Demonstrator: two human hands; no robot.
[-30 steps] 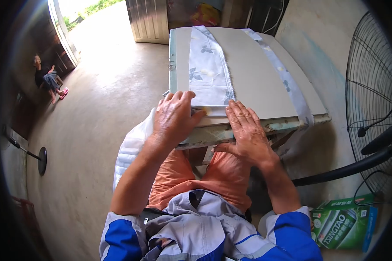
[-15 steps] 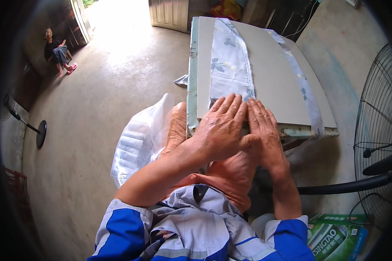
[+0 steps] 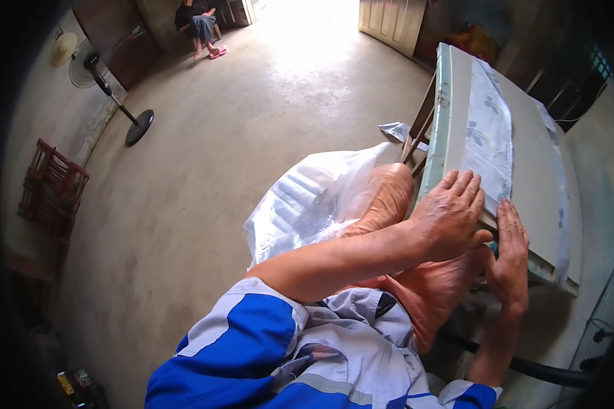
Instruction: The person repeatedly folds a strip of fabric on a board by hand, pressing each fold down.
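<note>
A pale fabric strip [image 3: 488, 129] with a leaf print lies lengthwise along a white board-topped table [image 3: 531, 146]. My left hand [image 3: 451, 213] rests flat on the strip's near end, fingers stretched out together. Just to its right, my right hand [image 3: 510, 249] lies with straight fingers at the strip's edge near the table's front. Neither hand grips anything that I can see. The fabric under my palms is hidden. Further right on the board runs a second narrow strip [image 3: 559, 187], its near end hanging over the front edge.
A clear plastic bag [image 3: 307, 198] with folded pale contents sits by my left leg. A standing fan [image 3: 138, 128], folded wooden chairs [image 3: 51, 187] and a seated person [image 3: 201, 27] are to the left. Another fan's guard [image 3: 604, 317] is close at right.
My view has swung left, so the table now appears further right. My left hand has shifted slightly apart from the right one. The fabric strip looks much the same.
</note>
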